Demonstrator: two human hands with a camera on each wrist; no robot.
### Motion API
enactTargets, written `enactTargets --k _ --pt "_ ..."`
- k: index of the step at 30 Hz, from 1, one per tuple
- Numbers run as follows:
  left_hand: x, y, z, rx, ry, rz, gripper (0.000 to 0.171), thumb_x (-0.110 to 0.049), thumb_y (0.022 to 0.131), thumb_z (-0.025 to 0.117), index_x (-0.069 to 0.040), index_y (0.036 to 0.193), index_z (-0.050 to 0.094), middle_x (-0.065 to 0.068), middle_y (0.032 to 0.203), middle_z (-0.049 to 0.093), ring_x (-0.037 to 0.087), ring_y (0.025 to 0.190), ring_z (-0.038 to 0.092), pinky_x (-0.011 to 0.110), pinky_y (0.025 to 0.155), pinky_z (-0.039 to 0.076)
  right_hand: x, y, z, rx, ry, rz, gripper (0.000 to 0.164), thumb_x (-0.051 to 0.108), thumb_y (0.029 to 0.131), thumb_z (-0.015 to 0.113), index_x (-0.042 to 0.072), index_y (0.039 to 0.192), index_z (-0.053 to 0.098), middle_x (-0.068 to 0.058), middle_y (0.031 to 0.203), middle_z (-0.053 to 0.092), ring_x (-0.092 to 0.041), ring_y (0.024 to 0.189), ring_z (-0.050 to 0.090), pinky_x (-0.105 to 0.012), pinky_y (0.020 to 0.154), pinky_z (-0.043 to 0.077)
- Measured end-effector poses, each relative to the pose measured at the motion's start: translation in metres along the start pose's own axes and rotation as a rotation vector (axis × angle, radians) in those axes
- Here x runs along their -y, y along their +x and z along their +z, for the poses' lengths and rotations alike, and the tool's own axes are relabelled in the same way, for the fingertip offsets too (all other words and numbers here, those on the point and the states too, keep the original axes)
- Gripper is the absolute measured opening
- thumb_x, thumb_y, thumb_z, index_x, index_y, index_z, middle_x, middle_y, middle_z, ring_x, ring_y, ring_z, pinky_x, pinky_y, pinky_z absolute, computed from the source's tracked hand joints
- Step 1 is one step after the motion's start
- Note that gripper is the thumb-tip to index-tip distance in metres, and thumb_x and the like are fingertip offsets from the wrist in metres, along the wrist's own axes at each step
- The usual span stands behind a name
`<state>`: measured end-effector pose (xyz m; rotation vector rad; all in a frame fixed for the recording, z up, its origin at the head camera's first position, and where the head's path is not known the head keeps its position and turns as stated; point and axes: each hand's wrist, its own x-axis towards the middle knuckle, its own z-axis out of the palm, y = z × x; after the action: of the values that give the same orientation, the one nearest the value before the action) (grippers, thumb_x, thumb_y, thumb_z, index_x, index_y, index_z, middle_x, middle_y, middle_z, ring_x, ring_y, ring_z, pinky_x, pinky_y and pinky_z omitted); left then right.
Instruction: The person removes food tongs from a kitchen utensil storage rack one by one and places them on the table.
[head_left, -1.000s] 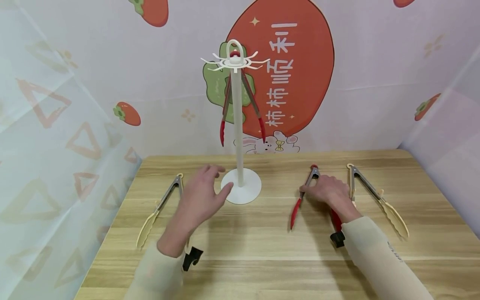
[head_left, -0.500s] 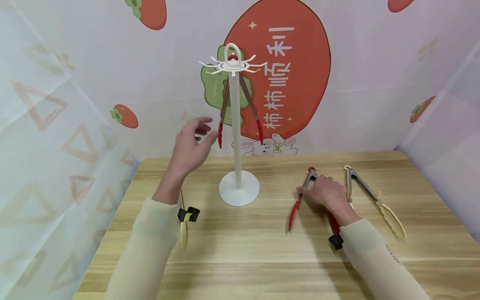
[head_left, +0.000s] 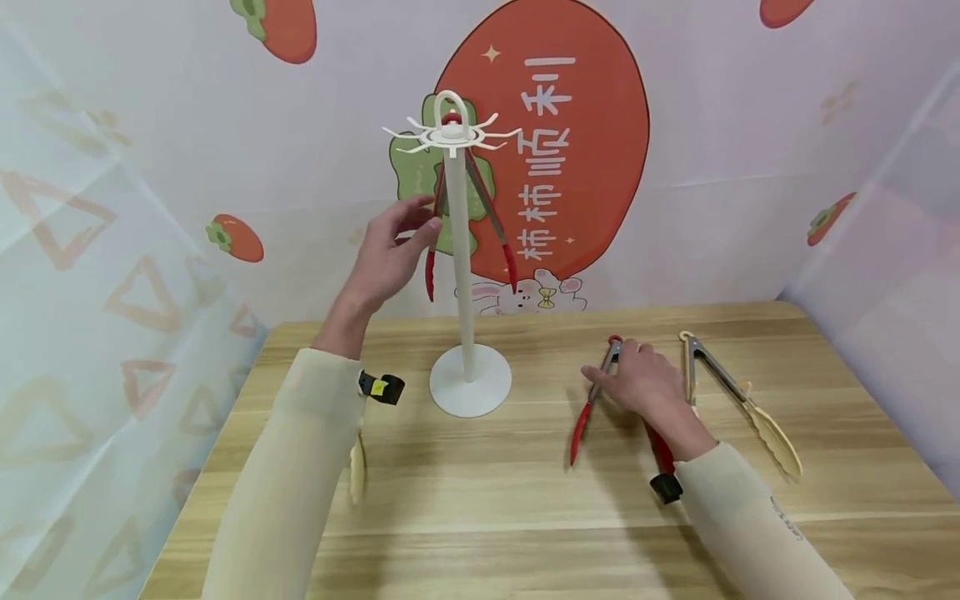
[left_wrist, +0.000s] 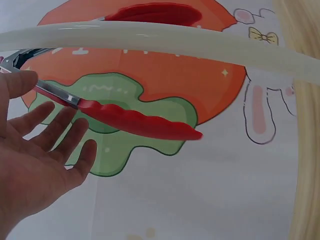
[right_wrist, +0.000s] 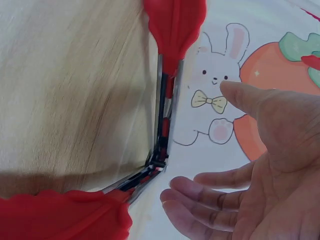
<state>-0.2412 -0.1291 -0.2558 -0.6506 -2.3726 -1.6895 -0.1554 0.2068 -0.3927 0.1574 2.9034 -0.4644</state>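
A white stand (head_left: 462,275) with a round base and curved hooks holds hanging red-tipped tongs (head_left: 511,271), their arms spread behind the pole. My left hand (head_left: 388,254) is raised left of the pole, at the left arm of these tongs. In the left wrist view the thumb overlaps the metal near the red tip (left_wrist: 140,120), and the fingers are loosely spread. On the table lie other red-tipped tongs (head_left: 579,433), spread apart. My right hand (head_left: 643,385) is over them with relaxed fingers. In the right wrist view its palm and fingers are beside their hinge (right_wrist: 159,164), not curled round it.
Cream-tipped tongs (head_left: 776,442) lie spread on the wooden table (head_left: 487,542) at the right. Cream-tipped tongs (head_left: 357,477) are mostly hidden under my left arm. Printed cloth walls (head_left: 337,150) enclose the table's back and sides.
My left hand has risen from beside the stand's base to the hanging tongs. My right hand stays at the red tongs on the table, its fingers a little looser. The head view has shifted slightly.
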Motion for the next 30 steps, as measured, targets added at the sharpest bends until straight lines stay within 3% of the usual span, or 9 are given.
enactTargets --k 4,12,16,22,26,30 --pt "-0.004 0.011 0.000 0.019 -0.136 -0.024 0.045 -0.023 0.109 0.044 -0.001 0.148 0.048 0.018 0.138 0.055 0.031 0.129 0.050 0.040 0.109 0.039 0.003 -0.002 0.000 0.016 0.023 -0.022 0.095 0.065 0.093 0.059 -0.014 0.142 0.038 -0.039 0.133 0.046 -0.048 0.107 0.056 -0.056 0.080 0.051" --pt "-0.008 0.027 0.002 0.089 -0.304 -0.022 0.056 -0.036 0.111 0.023 -0.003 0.146 0.052 0.015 0.137 0.057 0.026 0.126 0.051 0.042 0.111 0.035 0.005 -0.002 -0.001 0.016 0.058 -0.034 0.090 0.065 0.092 0.060 -0.009 0.140 0.043 -0.035 0.133 0.049 -0.046 0.110 0.056 -0.055 0.075 0.050" --pt "-0.013 0.035 0.003 0.154 -0.396 -0.034 0.059 -0.040 0.111 0.021 -0.002 0.142 0.053 0.015 0.130 0.058 0.024 0.120 0.051 0.039 0.106 0.036 0.005 -0.002 -0.001 0.019 0.066 -0.033 0.089 0.064 0.093 0.060 -0.009 0.141 0.043 -0.034 0.132 0.049 -0.044 0.107 0.057 -0.052 0.073 0.051" --pt "-0.019 0.042 0.007 0.206 -0.474 -0.033 0.053 -0.038 0.111 0.021 -0.005 0.140 0.051 0.011 0.127 0.055 0.025 0.126 0.046 0.034 0.102 0.037 0.005 -0.003 0.000 0.020 0.069 -0.052 0.090 0.061 0.094 0.060 -0.010 0.145 0.039 -0.035 0.134 0.048 -0.044 0.106 0.058 -0.054 0.076 0.052" --pt "-0.022 0.045 0.010 0.234 -0.543 -0.013 0.050 -0.035 0.112 0.021 -0.004 0.137 0.051 0.014 0.129 0.057 0.026 0.125 0.049 0.040 0.106 0.035 0.004 -0.003 0.001 0.019 0.067 -0.058 0.091 0.060 0.095 0.060 -0.010 0.148 0.036 -0.035 0.135 0.048 -0.044 0.107 0.058 -0.054 0.077 0.052" --pt "-0.022 0.047 0.011 0.273 -0.589 0.033 0.049 -0.033 0.112 0.025 -0.002 0.138 0.053 0.017 0.129 0.060 0.034 0.123 0.052 0.049 0.109 0.037 0.003 -0.002 0.001 0.024 0.065 -0.064 0.092 0.061 0.096 0.058 -0.010 0.149 0.035 -0.036 0.136 0.048 -0.044 0.106 0.059 -0.052 0.076 0.053"
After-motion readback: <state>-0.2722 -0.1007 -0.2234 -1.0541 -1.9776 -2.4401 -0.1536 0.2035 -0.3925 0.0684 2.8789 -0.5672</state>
